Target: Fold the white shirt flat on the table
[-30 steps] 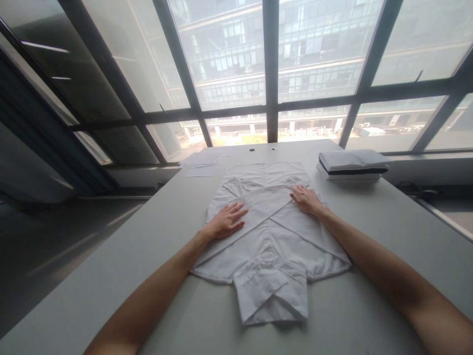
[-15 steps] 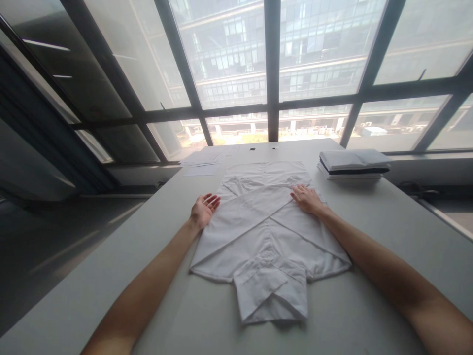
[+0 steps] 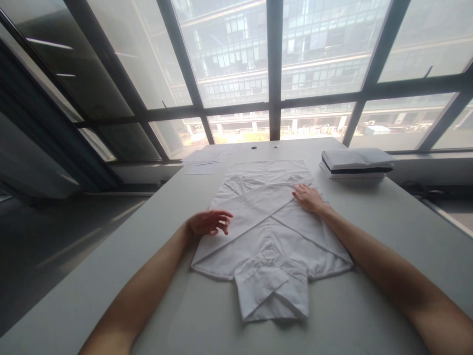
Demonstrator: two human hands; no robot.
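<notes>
- The white garment [image 3: 254, 212] lies spread on the table [image 3: 192, 315] between both arms, its folded panels crossing.
- Right hand [image 3: 310, 198]: palm down on the garment's right side, fingers extended and grasping nothing.
- Left hand [image 3: 210, 223]: over the left edge, fingers loosely curled, apart, empty; contact unclear.
- Papers [image 3: 203, 160], too faint to read, lie far left; a folded cloth stack [image 3: 356, 162], far right.
- Dark-framed windows [image 3: 274, 69] rise beyond.
</notes>
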